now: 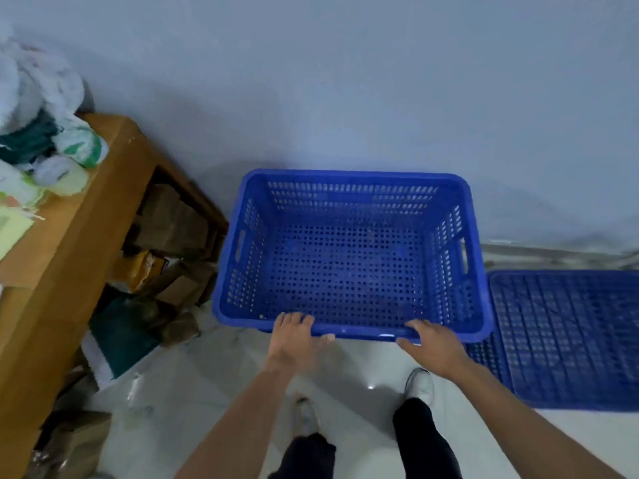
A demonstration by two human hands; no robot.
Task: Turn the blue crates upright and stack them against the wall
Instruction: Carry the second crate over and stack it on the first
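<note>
An upright blue crate with perforated walls and floor stands open side up, its far wall close to the pale wall. My left hand grips the near rim left of centre, fingers hooked over the edge. My right hand grips the same rim right of centre. A second blue crate lies upside down on the floor to the right, its ribbed bottom facing up, touching or nearly touching the upright one.
A wooden shelf unit stands at the left, piled with bags on top and boxes inside. The floor is pale and glossy. My feet in white shoes stand just behind the crate.
</note>
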